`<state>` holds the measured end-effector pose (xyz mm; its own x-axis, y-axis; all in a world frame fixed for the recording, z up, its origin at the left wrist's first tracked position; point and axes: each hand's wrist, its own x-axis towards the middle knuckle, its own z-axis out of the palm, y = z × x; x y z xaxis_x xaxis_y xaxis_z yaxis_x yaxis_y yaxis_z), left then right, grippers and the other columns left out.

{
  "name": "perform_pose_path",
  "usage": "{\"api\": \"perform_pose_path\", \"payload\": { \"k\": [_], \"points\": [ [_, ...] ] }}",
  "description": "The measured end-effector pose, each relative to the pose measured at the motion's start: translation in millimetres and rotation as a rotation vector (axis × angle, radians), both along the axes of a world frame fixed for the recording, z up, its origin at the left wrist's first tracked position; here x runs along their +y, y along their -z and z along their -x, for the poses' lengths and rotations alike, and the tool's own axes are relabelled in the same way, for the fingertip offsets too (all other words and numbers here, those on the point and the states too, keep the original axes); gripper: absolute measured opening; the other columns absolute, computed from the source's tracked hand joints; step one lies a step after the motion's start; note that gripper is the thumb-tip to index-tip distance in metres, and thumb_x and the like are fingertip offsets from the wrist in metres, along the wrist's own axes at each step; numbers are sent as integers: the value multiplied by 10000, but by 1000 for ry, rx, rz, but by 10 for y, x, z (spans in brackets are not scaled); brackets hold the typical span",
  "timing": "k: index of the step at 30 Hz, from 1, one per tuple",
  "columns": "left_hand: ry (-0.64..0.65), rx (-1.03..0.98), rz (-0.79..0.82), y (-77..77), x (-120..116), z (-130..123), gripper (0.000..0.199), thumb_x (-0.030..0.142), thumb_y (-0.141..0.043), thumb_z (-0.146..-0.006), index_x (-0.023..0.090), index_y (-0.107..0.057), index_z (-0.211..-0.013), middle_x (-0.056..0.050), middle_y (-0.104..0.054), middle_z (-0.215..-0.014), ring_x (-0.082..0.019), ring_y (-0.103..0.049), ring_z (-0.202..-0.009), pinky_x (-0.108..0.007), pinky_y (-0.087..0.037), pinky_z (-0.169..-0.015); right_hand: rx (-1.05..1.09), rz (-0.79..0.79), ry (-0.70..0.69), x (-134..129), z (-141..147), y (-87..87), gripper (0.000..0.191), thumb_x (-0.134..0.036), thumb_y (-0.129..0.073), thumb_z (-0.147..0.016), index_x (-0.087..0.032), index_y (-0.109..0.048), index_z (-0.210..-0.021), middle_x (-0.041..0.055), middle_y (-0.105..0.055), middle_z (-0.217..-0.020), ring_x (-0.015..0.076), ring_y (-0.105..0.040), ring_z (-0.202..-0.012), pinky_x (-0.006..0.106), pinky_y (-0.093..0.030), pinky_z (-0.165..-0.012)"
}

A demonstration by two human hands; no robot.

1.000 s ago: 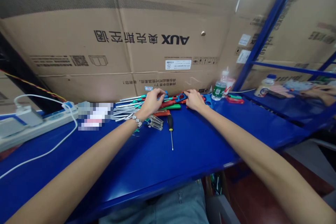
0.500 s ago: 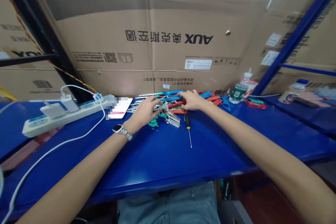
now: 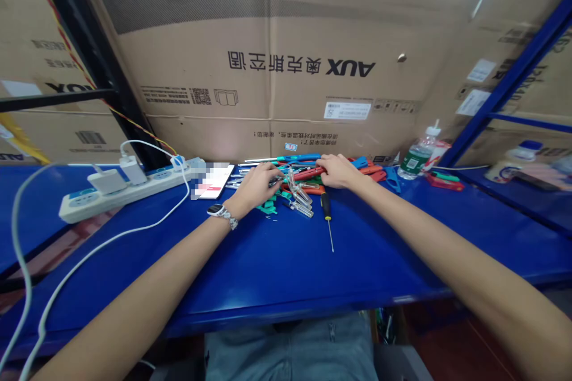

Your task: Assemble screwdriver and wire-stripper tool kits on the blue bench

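Observation:
A pile of hand tools lies at the back of the blue table. My left hand (image 3: pixel 258 186), wearing a watch (image 3: pixel 217 209), has its fingers curled into the pile's left side; what they grip is hidden. My right hand (image 3: pixel 337 171) is closed on the end of a red-handled tool (image 3: pixel 308 174), whose far end points toward my left hand. Between and below the hands lie several clear-handled screwdrivers (image 3: pixel 301 205) and small green pieces (image 3: pixel 268 207). A black and yellow screwdriver (image 3: pixel 326 208) points toward me. A blue-handled tool (image 3: pixel 301 158) lies behind.
At the left are a white power strip (image 3: pixel 134 187) with chargers, a white cable (image 3: pixel 111 241) and a phone (image 3: pixel 217 181). Orange tools (image 3: pixel 375 172) and a blue clamp-like piece (image 3: pixel 393 180) lie right of the pile, near a bottle (image 3: pixel 415 158). A large cardboard box (image 3: pixel 290 24) stands behind.
The view has shifted slightly, moving everything a little to the right. My right hand's fingers have drawn together on the red-handled tool. My left hand stays at the pile.

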<state>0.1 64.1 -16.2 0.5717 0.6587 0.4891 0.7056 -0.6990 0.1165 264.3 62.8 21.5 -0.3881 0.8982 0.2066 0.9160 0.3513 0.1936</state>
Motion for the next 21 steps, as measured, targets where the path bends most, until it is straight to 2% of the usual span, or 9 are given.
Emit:
{"api": "perform_pose_path", "payload": {
  "k": [3, 6, 8, 11, 14, 17, 21],
  "points": [
    [-13, -25, -11, -3, -20, -35, 268, 274, -561, -948, 168, -656, -1175, -130, -664, -1142, -298, -626, -1078, -459, -519, -926, -28, -33, 46, -31, -29, -61, 216, -151, -490, -811, -187, -697, -865, 116, -735, -931, 286, -635, -977, 370, -388, -808],
    [16, -30, -106, -43, -45, -106, 452, 292, -614, -922, 169, -537, -1350, -155, -603, -1275, -308, -591, -1155, -465, -506, -960, 34, -82, 99, -81, -56, -110, 224, -155, -515, -798, -195, -712, -898, 100, -741, -934, 265, -645, -912, 343, -385, -750],
    [64, 37, -192, -83, -48, -167, 506, 269, -614, -925, 186, -489, -1408, -165, -549, -1368, -322, -550, -1219, -475, -487, -983, 93, -112, 114, -116, -74, -116, 252, -154, -526, -796, -201, -719, -950, 91, -738, -979, 249, -648, -884, 327, -378, -711],
    [117, 159, -241, -127, -10, -240, 394, 223, -536, -969, 224, -546, -1363, -137, -560, -1368, -312, -550, -1202, -468, -478, -965, 159, -136, 127, -158, -125, -94, 236, -179, -541, -810, -201, -722, -959, 87, -720, -985, 244, -644, -890, 319, -380, -695],
    [119, 222, -204, -125, 63, -255, 278, 262, -504, -1000, 203, -635, -1238, -126, -609, -1291, -302, -578, -1141, -452, -478, -945, 216, -162, 152, -192, -234, -72, 205, -179, -541, -815, -193, -710, -931, 96, -697, -985, 258, -626, -951, 324, -399, -721],
    [95, 246, -161, -85, 138, -230, 294, 331, -488, -1017, 190, -654, -1215, -133, -636, -1234, -311, -583, -1152, -450, -469, -960, 270, -193, 195, -227, -398, -74, 221, -134, -524, -798, -188, -691, -932, 108, -679, -1005, 273, -603, -1003, 337, -418, -752],
    [70, 209, -98, -22, 202, -191, 321, 337, -468, -1011, 201, -651, -1238, -139, -652, -1218, -327, -584, -1165, -467, -475, -943, 329, -242, 240, -275, -653, -87, 236, -104, -510, -774, -183, -667, -931, 127, -661, -1038, 295, -582, -1035, 359, -438, -780]
  ]
}}
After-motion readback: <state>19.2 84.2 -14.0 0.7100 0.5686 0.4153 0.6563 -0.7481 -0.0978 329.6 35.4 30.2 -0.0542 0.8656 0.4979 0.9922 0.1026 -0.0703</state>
